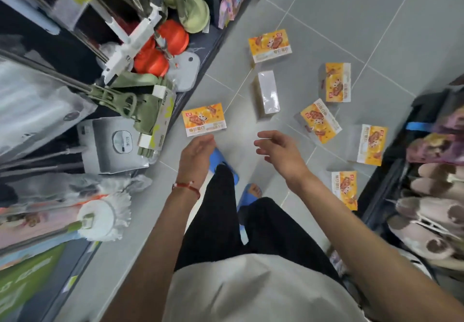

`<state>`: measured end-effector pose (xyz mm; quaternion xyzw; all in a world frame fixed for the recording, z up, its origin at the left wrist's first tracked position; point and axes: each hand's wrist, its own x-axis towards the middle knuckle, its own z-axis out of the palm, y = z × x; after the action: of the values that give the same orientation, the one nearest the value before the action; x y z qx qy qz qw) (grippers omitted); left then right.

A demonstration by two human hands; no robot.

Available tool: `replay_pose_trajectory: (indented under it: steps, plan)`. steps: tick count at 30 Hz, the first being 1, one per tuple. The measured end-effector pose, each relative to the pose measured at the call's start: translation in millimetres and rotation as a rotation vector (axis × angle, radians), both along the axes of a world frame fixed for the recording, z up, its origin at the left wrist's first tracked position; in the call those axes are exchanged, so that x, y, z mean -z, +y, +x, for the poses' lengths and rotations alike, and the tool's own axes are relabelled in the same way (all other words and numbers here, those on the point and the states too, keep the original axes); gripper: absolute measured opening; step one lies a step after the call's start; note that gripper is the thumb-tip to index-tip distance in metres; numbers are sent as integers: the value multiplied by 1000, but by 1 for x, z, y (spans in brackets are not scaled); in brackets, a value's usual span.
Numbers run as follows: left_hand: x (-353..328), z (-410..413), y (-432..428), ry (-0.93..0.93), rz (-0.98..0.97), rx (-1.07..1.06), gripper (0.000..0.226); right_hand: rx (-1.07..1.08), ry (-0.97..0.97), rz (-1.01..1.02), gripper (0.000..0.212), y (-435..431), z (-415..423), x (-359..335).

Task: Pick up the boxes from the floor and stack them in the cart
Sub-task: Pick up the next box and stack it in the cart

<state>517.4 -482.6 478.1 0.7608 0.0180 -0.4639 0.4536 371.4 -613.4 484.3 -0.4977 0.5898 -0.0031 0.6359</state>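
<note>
While the left hand [197,154] and right hand [276,149] hang empty, fingers loosely apart, seven boxes [204,123] lie on the floor [351,7] beyond the fingertips. By this view, all are left to stack.

1. Boxes [268,95] lie scattered on the floor [351,7], between a shelf [37,32] at its left edge and a rack [374,196] at its right edge.
2. One box [204,123] lies just beside the shelf, before the left hand [195,150].
</note>
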Motion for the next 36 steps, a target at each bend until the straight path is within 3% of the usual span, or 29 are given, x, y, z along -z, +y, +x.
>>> replay_pose_trajectory:
  steps: [1,3,7,10,19,24,28,33,36]
  plan:
    - [1,5,-2,3,19,23,12,5,9,-10,25,-1,3,1]
    - [66,48,-31,36,103,12,17,-44,75,7,26,-31,48,61]
    - [91,69,-40,-11,140,70,12,-38,69,-24,22,-45,62,87]
    - [153,92,-54,-101,189,136,23,-97,95,-14,16,-65,86,151]
    - [351,144,-85,-108,336,104,19,-306,173,-63,13,-103,150,350]
    - [459,172,-82,-143,388,111,23,-393,223,-81,22,-113,175,455]
    - [540,195,-77,-180,422,64,40,-334,245,-101,24,-117,198,541]
    - [623,213,-72,-359,500,79,64,-260,232,-48,46,-118,225,624]
    - [653,215,-77,-291,444,-61,67,-231,237,-17,30,-120,235,657]
